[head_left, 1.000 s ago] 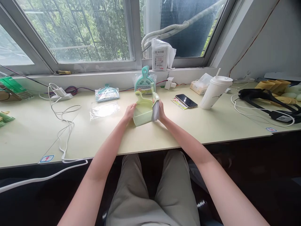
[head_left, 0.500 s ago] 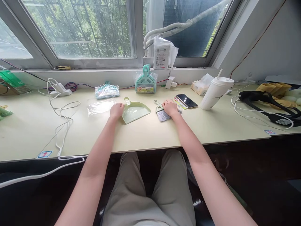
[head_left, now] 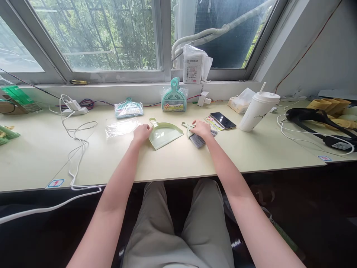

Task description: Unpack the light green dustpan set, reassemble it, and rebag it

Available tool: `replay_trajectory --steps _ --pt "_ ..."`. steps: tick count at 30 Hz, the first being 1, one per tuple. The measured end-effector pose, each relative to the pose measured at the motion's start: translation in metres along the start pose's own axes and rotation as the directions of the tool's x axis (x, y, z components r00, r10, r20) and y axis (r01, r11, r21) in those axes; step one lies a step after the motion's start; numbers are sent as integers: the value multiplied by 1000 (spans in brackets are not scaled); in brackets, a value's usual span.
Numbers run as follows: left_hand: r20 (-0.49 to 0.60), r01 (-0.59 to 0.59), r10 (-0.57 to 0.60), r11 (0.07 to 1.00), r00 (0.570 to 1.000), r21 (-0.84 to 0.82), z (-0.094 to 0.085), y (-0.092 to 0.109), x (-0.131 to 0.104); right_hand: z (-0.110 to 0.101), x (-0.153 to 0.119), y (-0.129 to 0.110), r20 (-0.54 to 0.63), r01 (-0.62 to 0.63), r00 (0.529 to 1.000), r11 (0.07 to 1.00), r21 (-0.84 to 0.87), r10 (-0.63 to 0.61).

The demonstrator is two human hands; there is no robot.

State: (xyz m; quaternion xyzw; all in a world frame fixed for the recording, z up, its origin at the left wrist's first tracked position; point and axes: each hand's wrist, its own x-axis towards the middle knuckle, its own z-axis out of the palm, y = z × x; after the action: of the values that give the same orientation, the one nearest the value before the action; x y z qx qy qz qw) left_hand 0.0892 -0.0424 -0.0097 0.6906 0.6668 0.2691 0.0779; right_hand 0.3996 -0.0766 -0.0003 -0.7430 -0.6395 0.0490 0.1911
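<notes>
We are looking at a pale desk (head_left: 156,163) running beneath a window (head_left: 97,37), with foliage showing behind the glass.

Hands, left to right. The left hand (head_left: 142,133) is curling its fingers beside a clear plastic wrapper (head_left: 119,128), its fingertips meeting the left edge of a light green dustpan (head_left: 166,137). We are not able to tell whether they are pinching it. The dustpan is lying on the desk between both hands. The right hand (head_left: 202,129) is bending its fingers over a small brush (head_left: 197,141); whether they are closing round it, we cannot tell.

Edges and room. A white cable (head_left: 80,156) is trailing over the front edge at left. Desk surface is stretching between the dustpan and that edge, and a narrow strip is separating dustpan from brush. A phone (head_left: 223,120) is lying just beyond the right hand, a lidded cup (head_left: 258,113) standing farther right.

Obscured. A green packet (head_left: 9,135) is running out at the left border. The right hand is covering part of the brush. A black headset (head_left: 315,128) is running out at right.
</notes>
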Motion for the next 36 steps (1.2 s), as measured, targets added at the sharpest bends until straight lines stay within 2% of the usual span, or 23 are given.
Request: replay_trajectory --steps 5,9,11,13,15,17,19,21,23,24,29,33,36 --pt "44 -23 20 999 999 49 -2 5 -3 0 2 -1 -174 -36 984 997 65 47" --pt "184 -96 95 995 978 0 0 22 -12 1 -2 -11 -244 67 970 976 208 -14" --pt "278 -172 193 980 941 -96 5 35 -19 4 -6 -19 -233 143 968 967 213 -92" --pt "326 -258 321 940 889 -223 11 48 -27 9 -10 -28 -191 227 963 956 186 -191" --pt "320 -337 443 880 837 -336 16 59 -34 13 -15 -35 -131 300 951 941 156 -281" --pt "283 -403 510 842 812 -359 18 65 -38 16 -18 -39 -89 342 939 930 133 -333" --pt "191 -477 546 822 816 -310 15 66 -39 17 -19 -41 -86 359 933 926 120 -350" --pt "49 -569 593 791 804 -225 11 63 -37 17 -20 -40 -99 372 927 921 116 -362" --pt "-53 -656 655 746 754 -116 7 59 -34 18 -20 -40 -108 389 919 914 111 -378" --pt "-61 -687 684 725 727 -54 5 56 -32 18 -19 -40 -109 399 915 910 111 -388" --pt "136 -780 769 603 624 169 9 53 -31 22 -19 -41 -91 446 895 884 143 -437" --pt "159 -843 849 443 504 305 13 59 -36 24 -22 -44 -83 472 881 860 194 -465" --pt "215 -845 849 385 482 372 13 60 -39 24 -23 -45 -91 492 870 839 233 -485"
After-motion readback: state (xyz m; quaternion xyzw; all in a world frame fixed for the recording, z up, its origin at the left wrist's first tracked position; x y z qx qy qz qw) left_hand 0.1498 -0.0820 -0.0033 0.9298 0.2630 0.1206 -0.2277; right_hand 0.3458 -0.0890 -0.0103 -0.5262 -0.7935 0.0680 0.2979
